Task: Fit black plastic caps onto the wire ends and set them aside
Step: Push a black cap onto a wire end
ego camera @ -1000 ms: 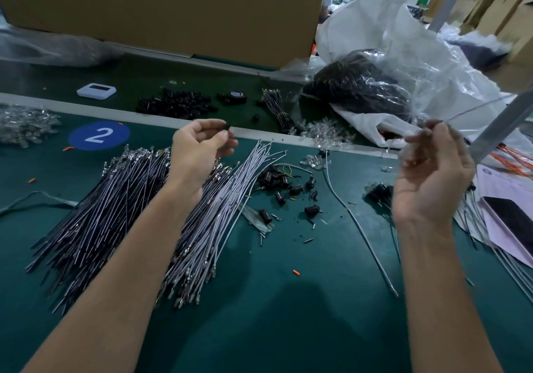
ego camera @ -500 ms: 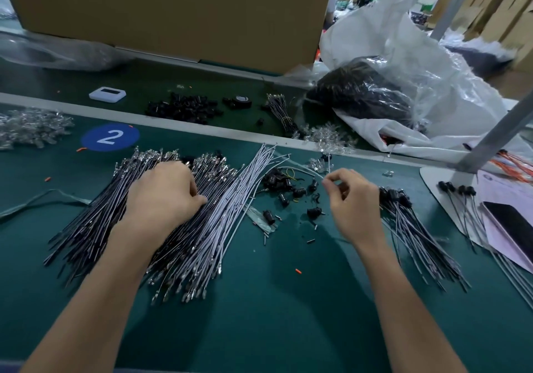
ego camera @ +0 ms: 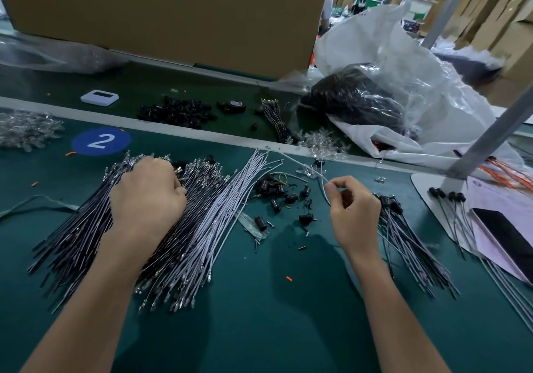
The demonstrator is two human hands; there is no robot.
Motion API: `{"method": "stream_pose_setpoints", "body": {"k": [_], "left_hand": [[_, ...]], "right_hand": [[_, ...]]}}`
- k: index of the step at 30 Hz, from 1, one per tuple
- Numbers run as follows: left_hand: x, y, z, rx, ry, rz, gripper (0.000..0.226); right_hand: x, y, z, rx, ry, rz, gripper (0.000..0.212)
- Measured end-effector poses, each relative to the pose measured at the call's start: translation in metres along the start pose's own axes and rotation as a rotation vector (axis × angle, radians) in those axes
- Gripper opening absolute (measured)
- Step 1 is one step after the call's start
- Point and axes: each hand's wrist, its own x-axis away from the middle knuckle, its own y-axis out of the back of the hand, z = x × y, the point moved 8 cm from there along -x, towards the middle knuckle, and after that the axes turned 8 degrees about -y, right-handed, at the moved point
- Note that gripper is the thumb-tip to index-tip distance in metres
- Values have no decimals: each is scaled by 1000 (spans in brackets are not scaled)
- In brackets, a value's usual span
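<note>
A second earlier both hands had been held up above the desk (ego camera: 259, 315), a small black piece pinched in the left and a wire in the right. By this moment both had been brought down again. The left hand (ego camera: 147, 199) was laid knuckles-up on the big pile of bare wires (ego camera: 202, 228), with its fingers curled down into the strands. Whether a wire was actually gripped there could not be told.

The right hand (ego camera: 356, 216) was closed in a pinch, and a single pale wire (ego camera: 322, 186) was held between thumb and forefinger (ego camera: 336, 183). This wire arched away towards the far edge of the desk. The loose black caps (ego camera: 269, 186) were scattered just left of that hand. The heap of capped wires (ego camera: 409, 237) lay just to its right, partly behind it.

From this it was judged that one capped wire had been set aside and a fresh round begun, with a new wire taken up but no cap yet fitted.
</note>
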Motion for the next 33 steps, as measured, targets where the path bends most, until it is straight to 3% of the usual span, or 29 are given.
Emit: {"method": "stream_pose_setpoints", "body": {"k": [13, 17, 19, 21, 25, 27, 33], "left_hand": [[-13, 17, -25, 391, -179, -122, 12], [7, 59, -70, 493, -406, -314, 9], [32, 63, -108, 464, -576, -326, 6], [61, 43, -144, 366, -713, -246, 7], [109, -20, -180, 54, -884, 17, 50], [124, -44, -185, -49, -937, 149, 61], [130, -57, -190, -20, -939, 239, 59]], "right_hand": [[2, 2, 0, -150, -42, -13, 14], [2, 2, 4, -209, -62, -1, 16], [0, 3, 2, -258, -107, 13, 16], [-1, 3, -1, -312, -160, 37, 18], [-2, -7, -10, -339, -274, 188, 17], [0, -11, -11, -301, -282, 249, 16], [2, -14, -6, -243, -256, 292, 17]]}}
